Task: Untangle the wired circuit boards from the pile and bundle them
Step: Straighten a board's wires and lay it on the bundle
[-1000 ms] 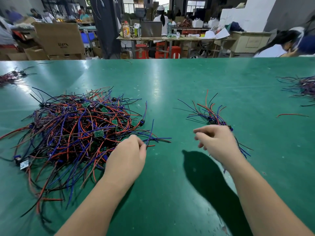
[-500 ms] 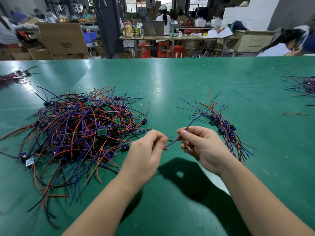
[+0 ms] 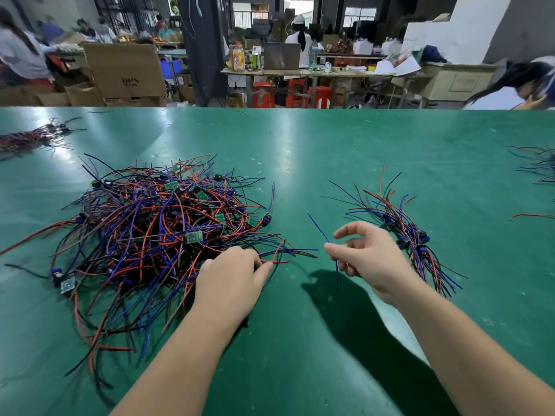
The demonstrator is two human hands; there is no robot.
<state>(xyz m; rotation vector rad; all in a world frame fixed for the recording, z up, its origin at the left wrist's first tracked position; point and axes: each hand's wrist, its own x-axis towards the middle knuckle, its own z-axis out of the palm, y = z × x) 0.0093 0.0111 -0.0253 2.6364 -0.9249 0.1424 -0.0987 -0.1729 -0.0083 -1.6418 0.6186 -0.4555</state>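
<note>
**Hands apart, one blue wire lifted**

The tangled pile of wired circuit boards (image 3: 156,235) lies at the left of the green table (image 3: 300,151). The left hand (image 3: 231,277) rests on the pile's near right edge, fingers curled among the wire ends; whether it grips any cannot be told. The right hand (image 3: 369,259) pinches a single blue wire (image 3: 336,274). Just beyond it lies a smaller bundle (image 3: 408,232).

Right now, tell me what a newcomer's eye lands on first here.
The tangled pile of red, blue and black wired circuit boards sprawls over the left of the green table, with the left hand at its near right edge. To the right, the right hand pinches a single blue wire, just in front of a smaller bundle laid in a curve.
</note>
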